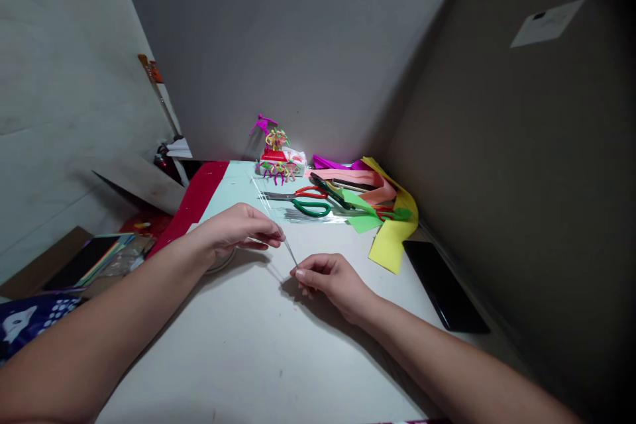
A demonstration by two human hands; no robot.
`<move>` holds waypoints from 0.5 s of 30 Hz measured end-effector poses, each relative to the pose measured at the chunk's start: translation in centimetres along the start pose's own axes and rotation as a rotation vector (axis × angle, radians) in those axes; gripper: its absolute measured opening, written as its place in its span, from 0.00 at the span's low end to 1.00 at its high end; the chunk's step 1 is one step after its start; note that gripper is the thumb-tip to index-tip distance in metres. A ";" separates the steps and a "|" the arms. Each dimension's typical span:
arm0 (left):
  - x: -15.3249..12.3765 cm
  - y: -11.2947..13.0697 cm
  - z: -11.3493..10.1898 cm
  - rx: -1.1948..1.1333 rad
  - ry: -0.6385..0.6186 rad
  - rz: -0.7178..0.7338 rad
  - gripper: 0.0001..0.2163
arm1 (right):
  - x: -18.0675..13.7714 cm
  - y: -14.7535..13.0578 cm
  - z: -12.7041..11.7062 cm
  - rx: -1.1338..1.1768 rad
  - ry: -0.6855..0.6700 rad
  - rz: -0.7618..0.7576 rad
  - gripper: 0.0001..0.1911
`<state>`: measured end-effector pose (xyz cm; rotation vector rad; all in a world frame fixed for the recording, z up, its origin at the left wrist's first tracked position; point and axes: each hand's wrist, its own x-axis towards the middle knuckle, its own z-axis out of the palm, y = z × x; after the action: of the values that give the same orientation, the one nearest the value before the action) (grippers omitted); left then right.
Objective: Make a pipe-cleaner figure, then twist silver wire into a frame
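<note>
- Left hand [248, 226] and right hand [330, 281] pinch thin wires [291, 252], fingertips closed.
- Those wires look bare; crepe-like strips [390, 245] lie beyond the right fingers, unattached.

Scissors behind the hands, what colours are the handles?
The scissors have one red handle and one green handle, clearest in the head view.

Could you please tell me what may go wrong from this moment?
1. The held strands are thin and fan out beyond the left hand; they could slip apart if the right hand loosens its pinch.
2. The red-and-green scissors lie just beyond the hands, blades pointing left; a forward reach with the left hand might brush them.
3. If dropped, the held strands might mix with the loose strands by the scissors.
</note>
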<state>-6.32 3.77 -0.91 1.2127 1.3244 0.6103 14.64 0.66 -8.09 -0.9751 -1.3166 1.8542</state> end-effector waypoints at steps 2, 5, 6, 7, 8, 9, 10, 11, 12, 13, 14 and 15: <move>0.1 0.0 0.0 -0.015 0.011 -0.006 0.08 | 0.0 -0.1 0.1 0.005 0.008 -0.006 0.14; 0.1 -0.1 0.0 -0.033 0.015 -0.014 0.08 | 0.0 -0.1 0.1 0.032 0.012 -0.009 0.14; 0.1 -0.1 0.0 -0.038 0.014 -0.015 0.08 | 0.0 -0.1 0.1 0.036 0.012 -0.011 0.14; 0.1 -0.1 0.0 -0.041 0.012 -0.016 0.08 | 0.0 -0.1 0.1 0.035 0.011 -0.013 0.14; 0.1 -0.1 0.0 -0.045 0.010 -0.015 0.08 | 0.0 -0.1 0.1 0.034 0.010 -0.017 0.14; 0.1 -0.1 0.0 -0.047 0.008 -0.013 0.08 | 0.0 -0.1 0.1 0.032 0.009 -0.021 0.14; 0.1 -0.1 -0.1 -0.049 0.010 -0.011 0.08 | 0.0 0.0 0.0 0.031 0.009 -0.025 0.14; 0.1 0.0 -0.1 -0.052 0.012 -0.008 0.07 | -0.1 0.0 0.0 0.031 0.011 -0.032 0.14; 0.1 0.0 -0.1 -0.056 0.017 -0.005 0.07 | -0.1 0.0 -0.1 0.030 0.017 -0.041 0.14; 0.1 0.0 -0.2 -0.061 0.021 -0.002 0.07 | -0.1 0.1 0.0 0.023 0.027 -0.052 0.14; 0.0 0.1 -0.2 -0.066 0.026 0.002 0.07 | -0.2 0.1 0.0 0.013 0.044 -0.062 0.14; -0.1 0.1 -0.2 -0.071 0.030 0.006 0.07 | -0.2 0.1 0.1 -0.001 0.064 -0.073 0.15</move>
<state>-6.52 3.80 -0.71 1.1540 1.3143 0.6768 14.67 0.47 -8.11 -0.9664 -1.2976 1.7541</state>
